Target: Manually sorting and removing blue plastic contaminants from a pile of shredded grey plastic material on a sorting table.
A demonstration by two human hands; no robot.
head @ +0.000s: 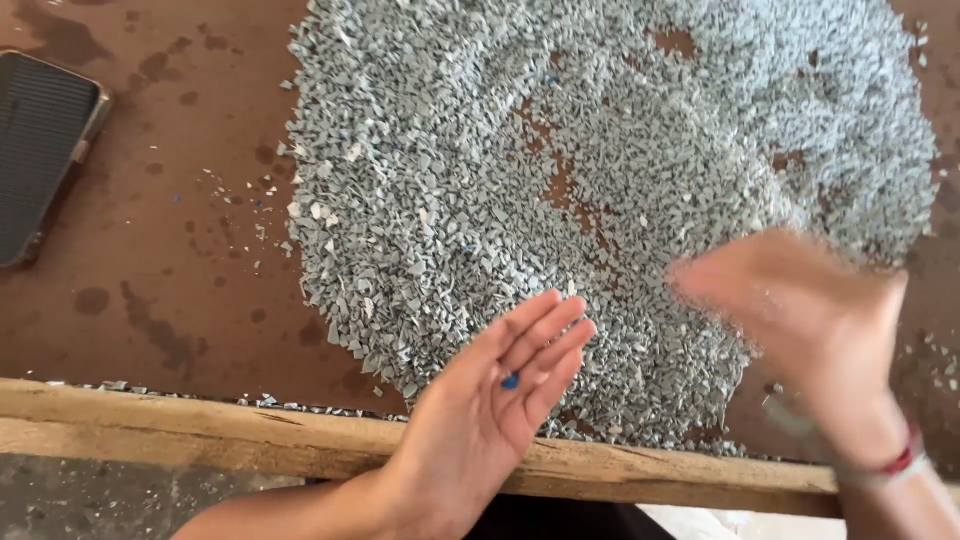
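A wide heap of small grey plastic flakes point(600, 190) covers the brown board point(170, 270). My left hand point(490, 410) lies palm up at the heap's near edge, fingers together and stretched out, with one small blue flake point(510, 381) resting on the fingers. My right hand point(810, 320) is blurred by motion over the heap's right side, fingers spread, and nothing shows in it. A red band point(905, 458) circles the right wrist.
A wooden rail point(200, 430) borders the board's near edge, with stray flakes along it. A dark ribbed flat object point(40, 140) lies at the far left. Bare brown patches show through the heap. Concrete floor lies below the rail.
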